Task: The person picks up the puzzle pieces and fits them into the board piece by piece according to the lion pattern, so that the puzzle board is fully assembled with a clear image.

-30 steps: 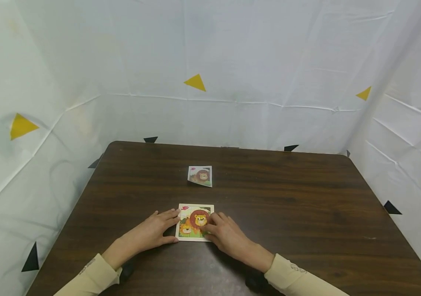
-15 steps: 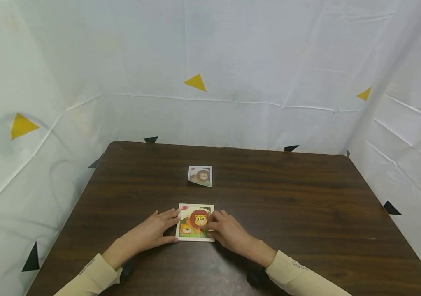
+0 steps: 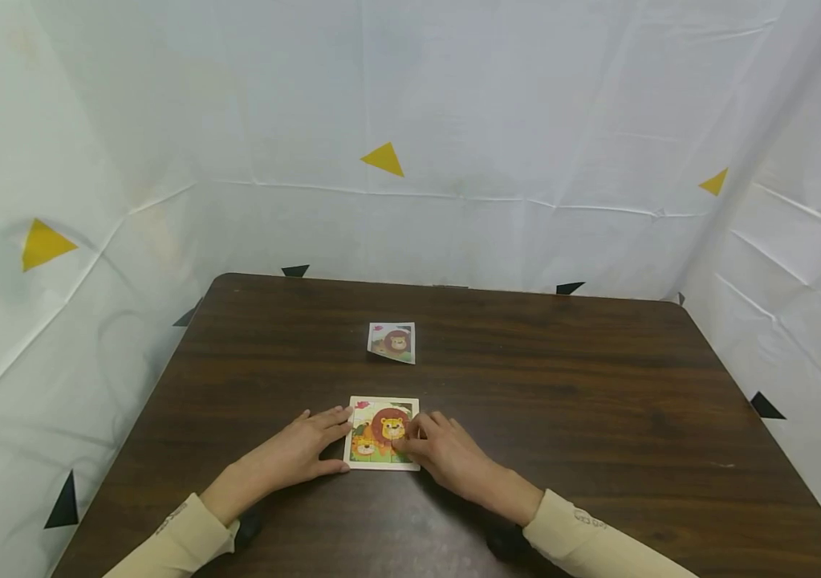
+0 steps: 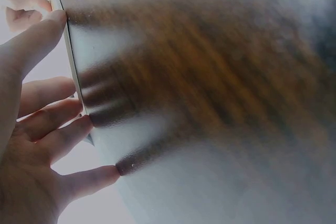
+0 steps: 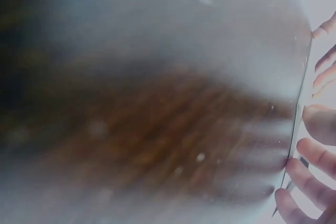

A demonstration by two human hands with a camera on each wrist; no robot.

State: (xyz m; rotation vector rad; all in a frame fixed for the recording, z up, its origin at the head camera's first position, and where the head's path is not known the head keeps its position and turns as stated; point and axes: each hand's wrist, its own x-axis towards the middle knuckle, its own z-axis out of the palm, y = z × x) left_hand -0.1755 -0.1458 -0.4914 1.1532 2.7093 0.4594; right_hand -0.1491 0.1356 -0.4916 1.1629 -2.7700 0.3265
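Note:
A jigsaw puzzle (image 3: pixel 374 425) with a cartoon lion and a cub lies in a pale frame on the table. My left hand (image 3: pixel 294 453) steadies its left side, with straight, spread fingers touching the frame's edge. Over the right side, my right hand (image 3: pixel 453 461) has bent fingers, and its thumb and fingertips are down on the picture near the lion. The hand covers part of the puzzle's right side, so whether a piece is pinched there is hidden. In the left wrist view, the left fingers (image 4: pixel 58 114) lie along the board's edge. The right fingers (image 5: pixel 307 182) touch the opposite edge.
Behind the puzzle, a small printed card (image 3: pixel 392 341) with the same lion picture lies with one corner curled up. The dark wood table (image 3: pixel 562 401) is surrounded by white sheeting (image 3: pixel 489 96) with yellow and black triangles.
The right thumb and fingers have shifted slightly on the puzzle's right side, showing more of its lower right corner. My left hand, the puzzle and the card stay put.

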